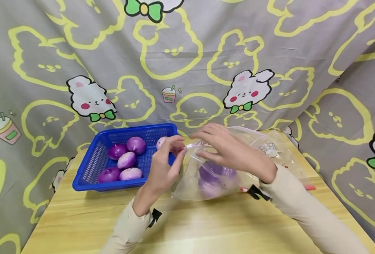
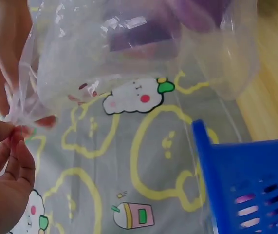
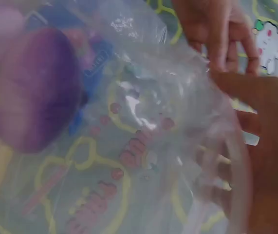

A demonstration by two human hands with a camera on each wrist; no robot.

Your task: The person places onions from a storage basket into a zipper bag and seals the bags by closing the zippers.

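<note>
My left hand (image 1: pixel 163 164) pinches the top corner of a clear zip bag (image 1: pixel 187 183) between thumb and fingertips. Purple onions (image 1: pixel 217 176) sit in the bottom of the bag, blurred by the plastic. Over the bag's mouth is my right hand (image 1: pixel 228 150), its fingers stretched toward the left hand and its thumb apart from them. In the right wrist view, the bag's rim passes in front of the right hand's fingers, and a bagged onion (image 3: pixel 39 90) shows large at the left.
Left of the bag, a blue plastic basket (image 1: pixel 79 176) holds several purple onions (image 1: pixel 136 145). A printed clear plastic bag (image 1: pixel 286 155) lies at the right, with a red strip (image 1: pixel 309 187) at its edge. A patterned curtain (image 1: pixel 187 53) hangs behind the wooden table (image 1: pixel 187 225).
</note>
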